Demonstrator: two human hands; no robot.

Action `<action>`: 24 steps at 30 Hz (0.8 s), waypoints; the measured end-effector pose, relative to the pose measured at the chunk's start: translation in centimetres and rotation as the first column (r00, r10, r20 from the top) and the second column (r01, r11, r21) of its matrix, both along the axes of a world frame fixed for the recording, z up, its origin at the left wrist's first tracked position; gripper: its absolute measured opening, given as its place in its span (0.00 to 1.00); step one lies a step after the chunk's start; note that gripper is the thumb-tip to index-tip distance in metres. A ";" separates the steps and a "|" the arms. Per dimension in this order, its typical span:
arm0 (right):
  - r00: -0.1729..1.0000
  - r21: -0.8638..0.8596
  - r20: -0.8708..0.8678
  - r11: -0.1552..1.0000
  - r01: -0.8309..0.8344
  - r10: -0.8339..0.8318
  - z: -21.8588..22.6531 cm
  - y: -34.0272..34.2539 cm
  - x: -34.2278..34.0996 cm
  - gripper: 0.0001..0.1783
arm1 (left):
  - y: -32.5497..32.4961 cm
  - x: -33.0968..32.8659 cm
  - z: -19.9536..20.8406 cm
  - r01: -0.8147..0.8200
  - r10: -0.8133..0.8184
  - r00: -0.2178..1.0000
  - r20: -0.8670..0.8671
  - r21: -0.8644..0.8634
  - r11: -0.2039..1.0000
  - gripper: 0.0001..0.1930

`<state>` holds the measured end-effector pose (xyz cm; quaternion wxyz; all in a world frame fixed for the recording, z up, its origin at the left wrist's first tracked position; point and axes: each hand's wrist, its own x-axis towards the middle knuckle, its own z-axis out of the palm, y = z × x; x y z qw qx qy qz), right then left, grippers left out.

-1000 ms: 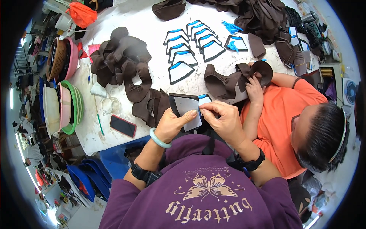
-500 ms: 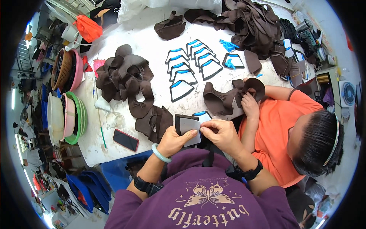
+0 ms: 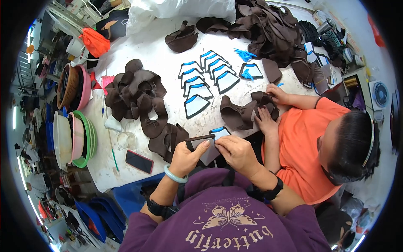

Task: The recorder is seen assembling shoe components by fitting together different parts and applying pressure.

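In front of my chest, a grey flat panel with a dark border (image 3: 208,156) is held between both hands. My left hand (image 3: 185,158) grips its left side, thumb lying across the face. With fingertips pinched together, my right hand (image 3: 236,153) holds the upper right edge. Just beyond the fingers lies a white trapezoid piece with dark trim and a blue strip (image 3: 220,132) at the table edge. Similar trapezoid pieces (image 3: 196,106) lie overlapped in two rows farther up the table. Brown shaped fabric parts (image 3: 168,140) sit left of my left hand.
A co-worker in an orange top (image 3: 304,143) sits close on my right, both hands on brown fabric (image 3: 237,113). A phone (image 3: 139,161), a glass cup (image 3: 126,140) and a brown fabric heap (image 3: 136,88) are at left. Baskets (image 3: 90,138) stand beyond the table's left edge.
The panel has tilted and dropped slightly in my hands, and my right hand has shifted a little left. The co-worker's hands have come apart, lowering the brown fabric to the table.
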<state>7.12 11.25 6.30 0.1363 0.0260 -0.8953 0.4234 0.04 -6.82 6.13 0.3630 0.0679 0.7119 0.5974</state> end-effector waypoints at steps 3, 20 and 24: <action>0.998 -0.052 0.052 0.998 0.023 -0.020 0.0 0.0 0.1 0.06 | 0.6 0.7 0.5 -0.032 0.035 0.995 -0.094 0.031 0.999 0.09; 0.999 -0.054 0.027 0.998 0.040 -0.038 0.7 0.2 0.8 0.06 | 0.8 1.7 0.1 -0.092 0.085 0.995 0.051 0.163 0.982 0.14; 1.000 0.277 -0.012 0.961 -0.013 0.018 0.0 0.1 0.9 0.06 | 1.5 2.2 0.5 -0.035 0.040 0.983 -0.180 0.030 0.999 0.15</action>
